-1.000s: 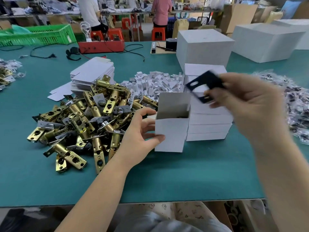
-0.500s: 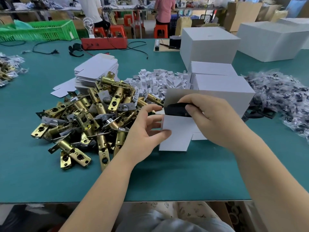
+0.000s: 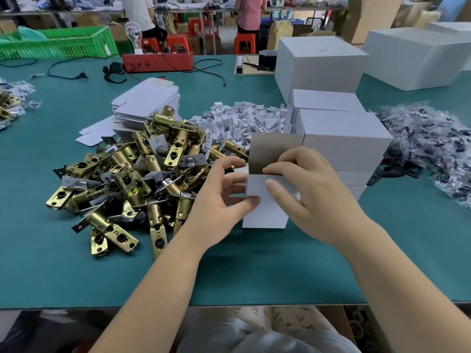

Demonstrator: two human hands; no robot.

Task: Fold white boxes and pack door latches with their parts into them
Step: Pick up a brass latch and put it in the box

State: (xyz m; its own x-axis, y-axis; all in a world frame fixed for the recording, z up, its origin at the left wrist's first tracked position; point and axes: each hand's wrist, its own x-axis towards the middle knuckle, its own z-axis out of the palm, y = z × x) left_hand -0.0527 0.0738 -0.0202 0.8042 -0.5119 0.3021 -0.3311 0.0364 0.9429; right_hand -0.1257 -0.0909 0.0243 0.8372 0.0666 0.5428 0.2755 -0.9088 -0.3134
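now: part going into the open box

head view: the box (image 3: 265, 200) stands on the table (image 3: 229, 271) just right of the latch pile (image 3: 132, 174), its lid flap (image 3: 272, 151) raised. the left hand (image 3: 219, 197) grips the box's left side, thumb on the front face, fingers curled round the side wall. the right hand (image 3: 308, 192) has its fingertips curled at the mouth, index over the rim and thumb on the front; what it pinches is hidden, so i cannot tell whether a part is still in that grip. stacked boxes (image 3: 341, 138) sit just behind, bagged parts (image 3: 433, 149) to the right.

to do this well, i judge: keep the left hold firm so the walls stay square, press the part flat inside, clear the fingers, then fold the flap down.
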